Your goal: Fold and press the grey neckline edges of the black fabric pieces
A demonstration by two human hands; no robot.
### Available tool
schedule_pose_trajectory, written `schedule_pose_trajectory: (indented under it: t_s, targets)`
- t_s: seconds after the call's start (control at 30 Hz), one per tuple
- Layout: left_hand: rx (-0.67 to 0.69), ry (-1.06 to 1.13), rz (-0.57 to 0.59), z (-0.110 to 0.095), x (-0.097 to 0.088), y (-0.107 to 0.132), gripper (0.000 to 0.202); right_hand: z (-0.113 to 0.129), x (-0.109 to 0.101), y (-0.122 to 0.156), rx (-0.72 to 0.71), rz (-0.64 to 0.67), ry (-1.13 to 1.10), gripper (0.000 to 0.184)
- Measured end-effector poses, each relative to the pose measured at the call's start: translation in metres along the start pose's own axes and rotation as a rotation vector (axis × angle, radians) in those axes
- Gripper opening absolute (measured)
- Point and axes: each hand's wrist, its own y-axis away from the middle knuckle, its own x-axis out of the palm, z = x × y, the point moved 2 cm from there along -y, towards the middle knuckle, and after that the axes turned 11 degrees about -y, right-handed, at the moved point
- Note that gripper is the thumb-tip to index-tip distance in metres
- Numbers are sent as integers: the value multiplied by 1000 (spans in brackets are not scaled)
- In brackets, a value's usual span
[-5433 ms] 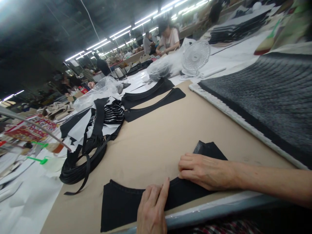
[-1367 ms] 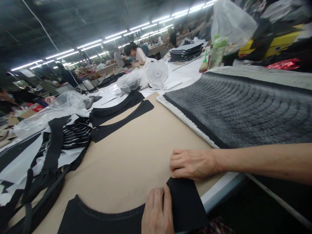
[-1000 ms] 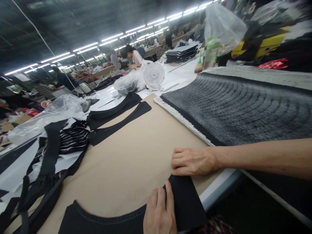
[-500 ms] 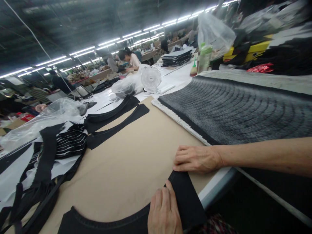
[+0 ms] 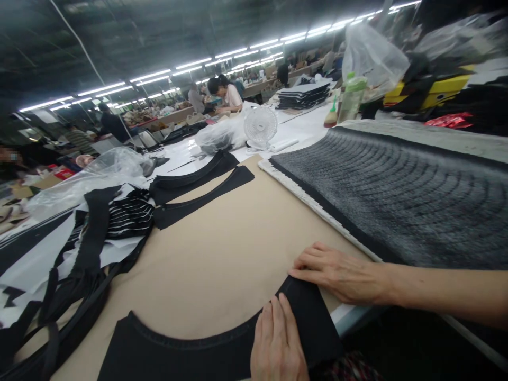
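A curved black fabric piece point(image 5: 186, 352) lies along the near edge of the tan work surface point(image 5: 222, 254). My left hand point(image 5: 278, 346) rests flat on its right part, fingers stretched out together. My right hand point(image 5: 341, 272) lies flat on the tan surface, fingertips touching the far right corner of the fabric, fingers extended.
A large grey-and-black stack of cut pieces point(image 5: 400, 185) fills the right. Two curved black pieces point(image 5: 198, 185) lie farther up, with black straps point(image 5: 79, 275) and striped fabric point(image 5: 129, 217) at left. A small white fan point(image 5: 260, 124), plastic bags point(image 5: 99, 172) and a green bottle point(image 5: 351, 98) stand behind. Other people work at far tables.
The view shifted slightly. My right hand slid a little down and right, with its fingers stretched flatter along the fabric's corner. My left hand stays on the fabric.
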Motion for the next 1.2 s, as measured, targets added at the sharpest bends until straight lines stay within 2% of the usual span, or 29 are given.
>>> schedule_pose_trajectory:
  t_s: [0.1, 0.17, 0.27, 0.37, 0.43, 0.5, 0.57, 0.67, 0.87, 1.1, 1.2]
  targets:
    - [-62, 121, 9, 4, -3, 9, 44, -3, 5, 3, 53, -26, -31, 44]
    - [-116, 264, 21, 9, -5, 12, 45, 0, 3, 1, 95, -99, -56, 43]
    - [-250, 427, 8, 22, -11, 11, 42, 17, 2, -8, 60, -193, 0, 42]
    - [-417, 433, -47, 39, -16, 10, 37, 39, 8, -19, 4, -132, 3, 42]
    - [-467, 404, -34, 47, -16, 10, 33, 49, 16, -26, 25, -68, -43, 41]
    - [-395, 383, 27, 48, -12, 13, 31, 53, 24, -30, 49, -36, -74, 39]
    - [-259, 328, 62, 44, -8, 17, 35, 53, 33, -31, 47, -29, -69, 38]
    - [-152, 233, 13, 39, -5, 23, 42, 51, 39, -30, 16, -41, -31, 41]
    - [-159, 264, 19, 43, -6, 25, 39, 51, 32, -34, 118, -35, -145, 34]
    - [-204, 347, -12, 47, -10, 22, 32, 51, 35, -33, 88, -36, -100, 37]
    - [-290, 425, 52, 53, -11, 14, 24, 51, 37, -32, 88, -56, -109, 38]
